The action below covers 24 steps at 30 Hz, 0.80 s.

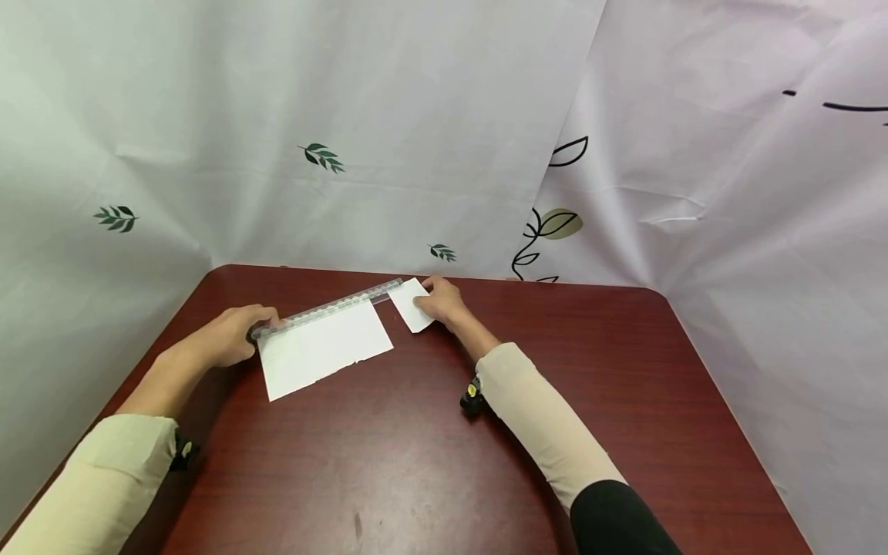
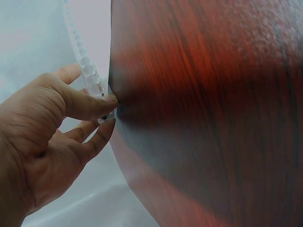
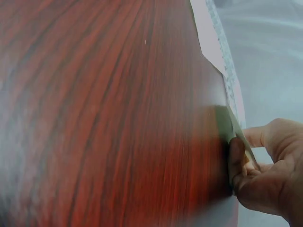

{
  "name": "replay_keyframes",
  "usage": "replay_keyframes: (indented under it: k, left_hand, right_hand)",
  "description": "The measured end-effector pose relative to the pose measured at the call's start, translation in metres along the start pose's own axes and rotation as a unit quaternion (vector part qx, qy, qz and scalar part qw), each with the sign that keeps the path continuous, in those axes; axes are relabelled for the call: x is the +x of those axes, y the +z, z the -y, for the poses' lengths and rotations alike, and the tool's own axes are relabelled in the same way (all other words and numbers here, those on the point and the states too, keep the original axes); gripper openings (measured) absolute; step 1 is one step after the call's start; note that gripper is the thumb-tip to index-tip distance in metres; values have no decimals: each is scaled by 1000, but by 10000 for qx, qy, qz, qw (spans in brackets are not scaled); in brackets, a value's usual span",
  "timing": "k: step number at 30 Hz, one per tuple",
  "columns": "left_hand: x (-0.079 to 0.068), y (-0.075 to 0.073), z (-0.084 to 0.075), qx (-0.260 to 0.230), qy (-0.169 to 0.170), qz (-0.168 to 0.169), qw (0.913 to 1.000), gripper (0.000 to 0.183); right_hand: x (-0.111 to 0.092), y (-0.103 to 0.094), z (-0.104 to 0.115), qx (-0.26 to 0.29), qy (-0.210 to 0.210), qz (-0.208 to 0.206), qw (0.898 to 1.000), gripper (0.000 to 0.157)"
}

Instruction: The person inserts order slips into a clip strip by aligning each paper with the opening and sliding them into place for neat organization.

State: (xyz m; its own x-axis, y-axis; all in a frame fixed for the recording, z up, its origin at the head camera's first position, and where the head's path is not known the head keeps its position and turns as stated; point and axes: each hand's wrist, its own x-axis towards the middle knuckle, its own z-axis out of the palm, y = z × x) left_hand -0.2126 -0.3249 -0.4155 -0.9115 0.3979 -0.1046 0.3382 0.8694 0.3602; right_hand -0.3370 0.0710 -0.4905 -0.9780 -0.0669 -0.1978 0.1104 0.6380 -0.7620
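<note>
Along the far left of the table lies a clear plastic strip (image 1: 340,306) with a row of rounded bumps, slanting up to the right. A white paper sheet (image 1: 322,351) extends from its near side, its lower edge slightly ragged. My left hand (image 1: 232,335) pinches the strip's left end between thumb and fingers; the left wrist view shows this hand (image 2: 61,113) close up. Beside the strip's right end, my right hand (image 1: 444,301) pinches a small white paper piece (image 1: 409,302). In the right wrist view, the paper piece (image 3: 240,137) stands tilted between thumb and fingers.
The dark red wooden table (image 1: 388,462) has rounded far corners. White fabric (image 1: 388,139) with leaf prints hangs behind it and along both sides. A dark wrist device (image 1: 472,397) sits under the right sleeve, another (image 1: 183,451) by the left.
</note>
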Motion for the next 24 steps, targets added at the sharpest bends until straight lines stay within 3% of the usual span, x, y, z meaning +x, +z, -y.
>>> replay_keyframes:
  k: [13,19,24]
  left_hand:
    - [0,2,0,-61,65,-15,10000,51]
    - [-1,2,0,-72,40,-31,10000,51]
    - [0,1,0,-48,54,-47,10000,54]
  right_hand:
    - [-12,5,10,193,121,-56,9997,45]
    - [-33,0,26,364,127,-52,9992,43]
    - [-17,8,16,288,112,-30,9995,42]
